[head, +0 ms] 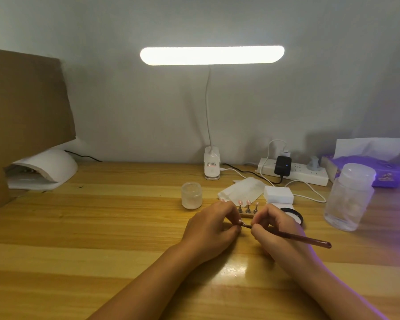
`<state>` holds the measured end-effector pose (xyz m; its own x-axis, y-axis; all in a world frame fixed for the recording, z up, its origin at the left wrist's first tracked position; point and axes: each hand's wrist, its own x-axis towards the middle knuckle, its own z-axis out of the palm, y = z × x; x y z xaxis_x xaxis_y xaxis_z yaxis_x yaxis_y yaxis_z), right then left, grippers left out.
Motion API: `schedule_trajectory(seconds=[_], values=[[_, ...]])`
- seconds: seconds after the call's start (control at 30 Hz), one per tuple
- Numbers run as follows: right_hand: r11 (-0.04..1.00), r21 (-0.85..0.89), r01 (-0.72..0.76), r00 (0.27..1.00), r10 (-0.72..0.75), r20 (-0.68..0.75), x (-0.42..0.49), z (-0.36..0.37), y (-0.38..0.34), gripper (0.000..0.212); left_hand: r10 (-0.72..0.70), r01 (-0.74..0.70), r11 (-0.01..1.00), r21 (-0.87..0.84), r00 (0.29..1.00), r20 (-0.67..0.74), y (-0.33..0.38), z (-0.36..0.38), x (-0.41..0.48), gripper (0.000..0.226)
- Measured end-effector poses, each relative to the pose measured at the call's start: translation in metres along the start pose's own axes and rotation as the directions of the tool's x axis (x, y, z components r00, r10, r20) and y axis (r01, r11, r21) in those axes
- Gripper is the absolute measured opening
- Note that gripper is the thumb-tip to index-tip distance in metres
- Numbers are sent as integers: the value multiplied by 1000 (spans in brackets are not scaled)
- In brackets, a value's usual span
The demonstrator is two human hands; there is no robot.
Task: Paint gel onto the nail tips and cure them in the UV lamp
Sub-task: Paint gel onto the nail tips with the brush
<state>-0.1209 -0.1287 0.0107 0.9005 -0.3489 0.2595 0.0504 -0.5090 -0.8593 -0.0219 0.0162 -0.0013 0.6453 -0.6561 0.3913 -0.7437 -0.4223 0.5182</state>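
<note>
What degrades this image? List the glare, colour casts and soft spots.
Head view: the desk lamp bar is blown out white; a glare patch sits on the table between the forearms; a purple cast tints the right edge, over the tissue box; the clear bottle looks soft; the brush in the right hand and the nail tip pinched by the left hand are in focus.

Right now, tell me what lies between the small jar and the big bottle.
In the head view, a white tissue, a white block and the nail tips on their stand lie between the jar and the bottle.
</note>
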Motion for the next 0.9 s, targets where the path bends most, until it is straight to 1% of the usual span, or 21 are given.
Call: schedule_trajectory(seconds=[0.1, 0.23, 0.3, 0.33, 0.4, 0.47, 0.5, 0.57, 0.67, 0.9], values=[[1000, -5, 18, 999, -18, -30, 1, -2, 1, 13, -2, 2, 1000, -5, 1000, 1, -1, 0, 0, 17], [996, 41, 75, 994, -72, -83, 3, -3, 4, 13, 17, -17, 1000, 13, 1000, 1, -2, 2, 0, 18], [993, 88, 81, 993, -72, -98, 6, -3, 3, 9, 27, -27, 1000, 16, 1000, -4, -3, 2, 0, 16], [993, 94, 70, 994, -62, -89, 7, -3, 3, 11, 31, -31, 999, 18, 1000, -7, -4, 2, 0, 16], [996, 66, 59, 997, -55, -59, 8, -2, 5, 15, 41, -41, 999, 16, 999, -12, -5, 3, -1, 14], [995, 18, 95, 993, -94, -69, 6, -1, 6, 9, 55, -55, 998, 6, 998, -13, -5, 3, -1, 11], [992, -25, 120, 990, -122, -76, 5, 0, 6, 12, 60, -60, 998, -2, 998, -10, -4, 3, -1, 10], [987, -85, 138, 988, -143, -54, 3, 1, 7, 26, 70, -70, 997, -30, 998, -8, -4, 3, -1, 9], [984, -113, 138, 990, -138, 8, 4, 2, 7, 30, 77, -77, 996, -47, 997, -3, -3, 4, 0, 9], [978, -135, 159, 987, -154, 46, 7, 4, 11, 36, 57, -55, 996, -73, 998, 15, -1, 2, 0, 10]])
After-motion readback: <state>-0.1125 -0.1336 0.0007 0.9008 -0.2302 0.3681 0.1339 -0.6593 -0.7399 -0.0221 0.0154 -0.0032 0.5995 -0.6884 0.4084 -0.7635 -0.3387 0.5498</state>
